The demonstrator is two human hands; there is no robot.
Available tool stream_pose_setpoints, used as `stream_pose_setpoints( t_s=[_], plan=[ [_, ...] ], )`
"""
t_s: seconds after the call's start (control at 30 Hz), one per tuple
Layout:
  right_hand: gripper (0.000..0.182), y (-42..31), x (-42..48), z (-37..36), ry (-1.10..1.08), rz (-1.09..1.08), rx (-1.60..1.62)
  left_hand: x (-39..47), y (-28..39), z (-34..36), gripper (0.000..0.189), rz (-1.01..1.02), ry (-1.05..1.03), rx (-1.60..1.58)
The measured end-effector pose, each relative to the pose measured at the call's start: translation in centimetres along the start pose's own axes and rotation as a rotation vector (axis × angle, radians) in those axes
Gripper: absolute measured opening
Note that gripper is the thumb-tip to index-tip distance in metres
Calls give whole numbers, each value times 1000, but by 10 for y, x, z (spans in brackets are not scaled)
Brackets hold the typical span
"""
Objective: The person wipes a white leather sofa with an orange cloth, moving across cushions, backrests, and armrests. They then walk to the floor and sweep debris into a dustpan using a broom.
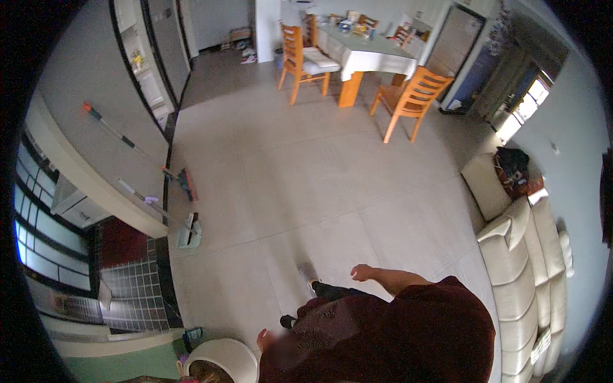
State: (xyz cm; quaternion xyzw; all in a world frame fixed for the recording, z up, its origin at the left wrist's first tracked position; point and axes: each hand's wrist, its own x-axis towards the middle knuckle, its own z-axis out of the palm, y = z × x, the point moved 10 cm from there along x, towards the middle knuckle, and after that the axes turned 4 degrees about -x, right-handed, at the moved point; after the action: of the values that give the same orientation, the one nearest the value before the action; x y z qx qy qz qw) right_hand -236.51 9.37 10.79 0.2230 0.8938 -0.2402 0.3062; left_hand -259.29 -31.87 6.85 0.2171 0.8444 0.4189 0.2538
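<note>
My right hand (362,272) hangs in front of my body over the tiled floor (306,191). Its fingers look curled, but the palm side is hidden, and I see nothing sticking out of it. At the lower edge my left hand (263,339) shows only in part beside my dark red top (412,330). It is nearest to a large white round planter (244,359), apart from its rim. Whether that hand holds anything is hidden. Below me one grey shoe (308,274) is on the floor, blurred.
Ahead stand a cloth-covered dining table (383,45) and wooden chairs (412,103). A beige sofa (512,268) lines the right wall, with a dark bag (512,165) on it. A broom (187,184) and a dustpan (190,237) lean along the left wall, near a tiled doorway (136,287).
</note>
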Motion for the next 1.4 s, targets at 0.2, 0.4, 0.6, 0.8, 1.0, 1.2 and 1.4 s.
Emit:
stream_pose_setpoints(
  t_s=[0.2, 0.4, 0.6, 0.8, 1.0, 1.2, 1.4],
  plan=[
    [28, 89, 135, -62, 103, -73, 106, 49, -18, 1, 36, -438, 81, -435],
    [30, -74, 293, -230, 88, -275, -320, 20, -48, -6, 36, -734, 316, -926],
    [31, -326, 381, -324, 110, -493, 86, 2, -80, -24, 38, -796, 395, -147],
    [30, -451, 449, -378, 107, -684, -42, 88, 12, -115, 38, -924, 540, -509],
    [63, -575, 524, -452, -167, -451, 165, 113, 30, -205, 42, -934, 994, -963],
    [84, -647, 588, -454, -362, -306, 85, 127, 64, -143, 40, -1059, 1242, -1114],
    [42, -691, 621, -375, -662, -294, 162, 120, 160, 51, 39, -1404, 1178, -1000]
  ],
)
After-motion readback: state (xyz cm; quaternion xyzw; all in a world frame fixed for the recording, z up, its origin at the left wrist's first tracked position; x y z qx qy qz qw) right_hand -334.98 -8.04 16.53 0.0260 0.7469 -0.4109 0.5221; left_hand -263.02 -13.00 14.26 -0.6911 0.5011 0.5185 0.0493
